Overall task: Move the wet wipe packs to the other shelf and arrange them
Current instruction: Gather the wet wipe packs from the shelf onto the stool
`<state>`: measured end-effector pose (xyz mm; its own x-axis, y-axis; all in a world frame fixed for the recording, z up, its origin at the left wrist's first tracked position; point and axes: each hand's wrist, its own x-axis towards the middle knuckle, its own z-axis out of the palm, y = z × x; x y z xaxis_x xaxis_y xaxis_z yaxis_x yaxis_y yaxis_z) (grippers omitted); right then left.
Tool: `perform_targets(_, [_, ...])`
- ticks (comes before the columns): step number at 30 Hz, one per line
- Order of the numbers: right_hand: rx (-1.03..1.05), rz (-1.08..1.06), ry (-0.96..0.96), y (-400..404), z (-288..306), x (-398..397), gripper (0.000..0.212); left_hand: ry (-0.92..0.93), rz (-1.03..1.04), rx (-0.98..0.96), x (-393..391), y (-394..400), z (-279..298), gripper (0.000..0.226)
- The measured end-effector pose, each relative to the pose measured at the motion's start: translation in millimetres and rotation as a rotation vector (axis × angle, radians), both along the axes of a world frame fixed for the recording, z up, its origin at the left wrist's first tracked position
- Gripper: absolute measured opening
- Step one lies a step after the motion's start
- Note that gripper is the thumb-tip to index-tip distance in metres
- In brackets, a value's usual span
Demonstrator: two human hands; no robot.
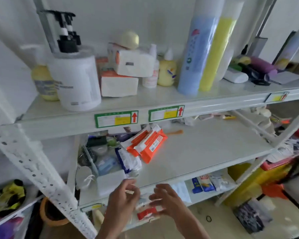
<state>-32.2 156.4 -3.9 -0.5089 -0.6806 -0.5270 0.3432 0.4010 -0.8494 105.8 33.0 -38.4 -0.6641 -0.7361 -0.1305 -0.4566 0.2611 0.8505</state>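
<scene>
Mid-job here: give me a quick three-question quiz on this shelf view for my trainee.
1. True or false: the orange wet wipe packs lie on the middle shelf.
2. What stands nearest the left end of the top shelf? A) white pump bottle B) blue tube C) purple roll
3. Fill in: both hands, left and right, reach around a red and white ____ below the middle shelf's front edge.

Key: 1 true; 2 A; 3 pack.
</scene>
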Motion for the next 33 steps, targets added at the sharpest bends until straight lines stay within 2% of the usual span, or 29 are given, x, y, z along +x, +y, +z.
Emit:
perform_targets(2, [0.0,-0.031,-0.019,-12.9,6.7,-47.8,0.025,0.031,0.168,-0.072,-23.3,-32.4,30.5,0.017])
perform_targets(6, [0.015,-0.128,0.008,-62.0,-2.4,-121.0,0.037,-0.13,0.317,-0.033,-70.1,-77.1,34.3,0.024])
perform_targets(8, [0.04,-0.146,0.014,-92.2,-7.5,-142.2,0.043,-0.219,0.34,-0.017,-88.2,-102.1,22.6,0.04])
perform_targets(11, [0.072,-0.157,-0.032,-129.5,-23.7,-158.6,0.048,-0.307,0.364,0.036,-112.4,-129.5,-1.8,0.084])
perform_targets(13, [0.05,-0.18,-0.064,-144.4,-29.4,-160.3,0.04,-0.363,0.4,0.084,-124.7,-139.6,-12.0,0.091])
perform_targets(15, [0.011,-0.247,-0.075,-155.8,-33.2,-158.7,0.014,-0.376,0.43,0.085,-134.4,-148.8,-18.2,0.097])
perform_targets(16, [0.013,-0.256,-0.076,-161.4,-35.9,-159.1,0.016,-0.396,0.432,0.076,-138.2,-149.0,-18.0,0.099])
perform_targets(17, [0.041,-0.255,-0.065,-166.3,-36.5,-159.6,0.018,-0.402,0.43,0.07,-143.2,-147.8,-17.0,0.097])
perform_targets(19, [0.098,-0.271,-0.038,-182.7,-47.5,-169.0,0.016,-0.413,0.414,0.062,-153.0,-149.4,-17.8,0.075])
perform_targets(21, [0.14,-0.23,-0.052,-201.2,-69.0,-184.0,0.035,-0.426,0.371,0.072,-162.2,-150.9,-15.3,0.055])
perform_targets(22, [0.131,-0.22,-0.098,-205.0,-69.2,-187.0,0.035,-0.419,0.352,0.095,-164.8,-152.1,-15.6,0.053])
perform_targets(24, [0.112,-0.231,-0.247,-204.3,-53.4,-185.1,0.015,-0.349,0.358,0.154,-167.0,-153.3,-17.4,0.043])
perform_targets(26, [0.11,-0.224,-0.306,-198.8,-46.8,-186.7,0.024,-0.299,0.409,0.203,-163.3,-153.2,-24.3,0.043])
perform_targets(27, [0.105,-0.212,-0.318,-198.2,-50.2,-188.5,0.023,-0.272,0.445,0.229,-159.2,-153.2,-25.5,0.045])
perform_targets(29, [0.051,-0.195,-0.345,-192.4,-47.9,-188.4,0.012,-0.202,0.512,0.344,-151.9,-148.3,-19.5,0.034])
perform_targets(33, [-0.097,-0.2,-0.389,-168.9,-52.0,-195.3,0.012,-0.015,0.687,0.461,-136.9,-124.9,-2.3,0.023])
